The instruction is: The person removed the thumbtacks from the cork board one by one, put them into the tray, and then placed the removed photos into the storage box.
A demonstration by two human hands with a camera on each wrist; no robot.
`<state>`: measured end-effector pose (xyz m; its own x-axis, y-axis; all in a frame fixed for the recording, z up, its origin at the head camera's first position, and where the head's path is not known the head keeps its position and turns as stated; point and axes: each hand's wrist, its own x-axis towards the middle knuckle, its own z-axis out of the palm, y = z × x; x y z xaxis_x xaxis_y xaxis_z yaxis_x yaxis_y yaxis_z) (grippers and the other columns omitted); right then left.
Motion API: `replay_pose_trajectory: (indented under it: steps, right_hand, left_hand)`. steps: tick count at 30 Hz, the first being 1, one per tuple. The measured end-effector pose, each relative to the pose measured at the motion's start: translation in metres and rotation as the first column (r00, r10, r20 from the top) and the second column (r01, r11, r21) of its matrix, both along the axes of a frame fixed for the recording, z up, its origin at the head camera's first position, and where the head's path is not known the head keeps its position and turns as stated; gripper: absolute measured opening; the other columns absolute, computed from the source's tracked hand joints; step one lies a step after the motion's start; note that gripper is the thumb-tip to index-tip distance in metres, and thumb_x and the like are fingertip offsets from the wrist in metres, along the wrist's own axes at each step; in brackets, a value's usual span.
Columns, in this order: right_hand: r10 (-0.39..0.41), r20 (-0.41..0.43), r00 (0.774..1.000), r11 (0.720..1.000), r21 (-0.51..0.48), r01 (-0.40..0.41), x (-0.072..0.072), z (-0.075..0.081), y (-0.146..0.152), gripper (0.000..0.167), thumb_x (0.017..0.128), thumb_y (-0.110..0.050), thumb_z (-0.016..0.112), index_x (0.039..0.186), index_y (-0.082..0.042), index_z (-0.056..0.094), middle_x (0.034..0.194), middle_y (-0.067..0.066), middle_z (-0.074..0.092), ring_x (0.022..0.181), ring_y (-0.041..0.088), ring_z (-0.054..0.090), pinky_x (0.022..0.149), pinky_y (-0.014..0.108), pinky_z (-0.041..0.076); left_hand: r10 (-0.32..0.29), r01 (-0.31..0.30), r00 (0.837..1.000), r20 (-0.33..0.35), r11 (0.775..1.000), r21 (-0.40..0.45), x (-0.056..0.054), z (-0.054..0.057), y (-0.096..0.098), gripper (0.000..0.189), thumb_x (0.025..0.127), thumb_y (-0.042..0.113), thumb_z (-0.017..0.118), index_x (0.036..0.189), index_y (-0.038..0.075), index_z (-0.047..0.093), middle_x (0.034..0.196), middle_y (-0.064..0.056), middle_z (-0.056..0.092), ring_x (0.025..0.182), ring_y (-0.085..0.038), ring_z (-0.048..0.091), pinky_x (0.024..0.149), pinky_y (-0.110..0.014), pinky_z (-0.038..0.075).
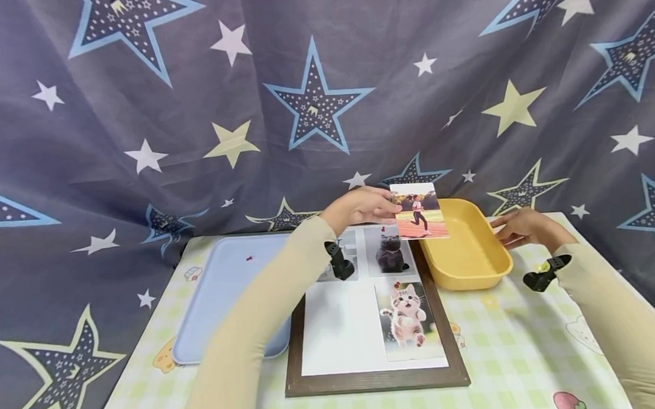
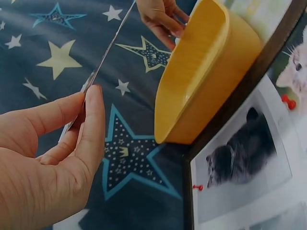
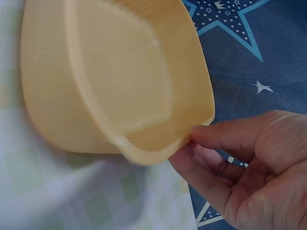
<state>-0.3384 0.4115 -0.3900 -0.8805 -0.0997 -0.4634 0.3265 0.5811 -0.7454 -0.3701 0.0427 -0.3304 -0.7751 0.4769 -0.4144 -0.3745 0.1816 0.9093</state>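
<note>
My left hand point(image 1: 361, 207) pinches a photo of a runner point(image 1: 420, 213) by its left edge, above the far right corner of the framed board. In the left wrist view that photo shows nearly edge-on between thumb and fingers. A yellow plastic basin point(image 1: 470, 281) stands right of the board, and my right hand point(image 1: 526, 228) grips its rim with thumb on top and fingers below. On the white board point(image 1: 340, 333) lie a kitten photo point(image 1: 408, 324) and a grey cat photo point(image 1: 390, 254), each with a red pushpin at its top. My left arm partly hides another photo beside them.
A light blue tray point(image 1: 221, 296) lies left of the board, partly behind my left sleeve, with a small red pushpin point(image 1: 249, 258) on it. Green checked cloth point(image 1: 519, 355) covers the table. A star-patterned curtain point(image 1: 389, 115) hangs behind the table.
</note>
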Motion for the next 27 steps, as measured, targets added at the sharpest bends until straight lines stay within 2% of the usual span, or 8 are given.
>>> replay_pose_trajectory:
  steps: [3, 9, 12, 15, 19, 23, 24, 27]
  right_hand:
    - [-0.002, -0.003, 1.0, 1.0, 0.009, 0.002, -0.001, 0.002, -0.002, 0.062, 0.094, 0.005, 0.062, 0.149, 0.016, 0.035, 0.086, -0.005, 0.074, 0.081, 0.013, 0.07, 0.086, 0.038, 0.062]
    - [-0.018, 0.005, 1.0, 1.0, 0.008, 0.018, -0.002, 0.003, -0.004, 0.06, 0.094, 0.005, 0.061, 0.148, 0.016, 0.036, 0.085, -0.003, 0.073, 0.081, 0.013, 0.069, 0.085, 0.037, 0.063]
    - [-0.024, 0.005, 1.0, 1.0, 0.006, 0.024, -0.002, 0.001, -0.003, 0.06, 0.094, 0.004, 0.062, 0.148, 0.016, 0.037, 0.086, -0.004, 0.074, 0.081, 0.013, 0.069, 0.085, 0.037, 0.063]
    - [-0.029, 0.01, 1.0, 1.0, 0.003, 0.029, -0.002, 0.0, -0.002, 0.062, 0.093, 0.004, 0.063, 0.148, 0.015, 0.037, 0.088, -0.004, 0.075, 0.082, 0.012, 0.07, 0.087, 0.038, 0.062]
    - [-0.04, 0.019, 0.999, 0.999, 0.001, 0.04, -0.001, 0.001, -0.002, 0.063, 0.093, 0.005, 0.063, 0.149, 0.015, 0.036, 0.089, -0.003, 0.075, 0.082, 0.012, 0.07, 0.087, 0.039, 0.062]
    - [-0.04, 0.014, 0.999, 0.999, 0.011, 0.039, -0.001, 0.001, -0.001, 0.063, 0.093, 0.005, 0.063, 0.149, 0.015, 0.037, 0.089, -0.002, 0.075, 0.083, 0.013, 0.07, 0.087, 0.039, 0.063]
    - [-0.039, 0.013, 0.999, 0.999, 0.012, 0.039, -0.001, 0.001, -0.001, 0.062, 0.093, 0.005, 0.063, 0.149, 0.015, 0.037, 0.089, -0.002, 0.075, 0.083, 0.014, 0.07, 0.087, 0.039, 0.063]
    - [-0.037, 0.01, 0.999, 0.999, 0.015, 0.036, -0.002, 0.001, -0.002, 0.062, 0.093, 0.005, 0.063, 0.148, 0.014, 0.038, 0.09, -0.001, 0.075, 0.083, 0.014, 0.069, 0.087, 0.039, 0.062]
  left_hand:
    - [0.017, -0.018, 1.0, 0.023, 0.999, 0.034, -0.006, -0.005, 0.01, 0.069, 0.097, -0.006, 0.061, 0.158, 0.003, 0.031, 0.155, -0.02, 0.047, 0.141, -0.032, 0.05, 0.114, -0.04, 0.047]
    - [0.089, -0.102, 0.991, 0.101, 0.985, 0.14, -0.019, -0.021, 0.03, 0.063, 0.095, -0.013, 0.058, 0.153, 0.0, 0.037, 0.15, -0.025, 0.05, 0.14, -0.037, 0.05, 0.114, -0.042, 0.047]
    - [0.111, -0.133, 0.984, 0.138, 0.978, 0.162, -0.024, -0.028, 0.041, 0.062, 0.095, -0.014, 0.057, 0.153, 0.002, 0.039, 0.152, -0.024, 0.049, 0.141, -0.035, 0.049, 0.114, -0.042, 0.046]
    - [0.118, -0.145, 0.98, 0.161, 0.975, 0.17, -0.025, -0.031, 0.051, 0.065, 0.096, -0.013, 0.056, 0.155, 0.005, 0.038, 0.15, -0.022, 0.05, 0.141, -0.032, 0.05, 0.113, -0.04, 0.046]
    - [0.155, -0.181, 0.975, 0.16, 0.97, 0.164, -0.023, -0.033, 0.062, 0.06, 0.094, -0.014, 0.061, 0.15, 0.005, 0.047, 0.132, -0.018, 0.064, 0.126, -0.029, 0.062, 0.106, -0.037, 0.053]
    - [0.204, -0.222, 0.969, 0.136, 0.966, 0.134, -0.026, -0.039, 0.074, 0.058, 0.089, -0.013, 0.068, 0.142, 0.004, 0.053, 0.118, -0.016, 0.07, 0.111, -0.026, 0.068, 0.098, -0.036, 0.059]
    - [0.203, -0.222, 0.97, 0.136, 0.965, 0.142, -0.037, -0.05, 0.078, 0.058, 0.086, -0.014, 0.071, 0.139, 0.004, 0.056, 0.116, -0.016, 0.071, 0.107, -0.026, 0.07, 0.094, -0.036, 0.06]
    - [0.216, -0.235, 0.967, 0.137, 0.961, 0.148, -0.079, -0.095, 0.097, 0.061, 0.081, -0.013, 0.077, 0.136, 0.006, 0.058, 0.108, -0.015, 0.073, 0.096, -0.026, 0.072, 0.083, -0.036, 0.064]
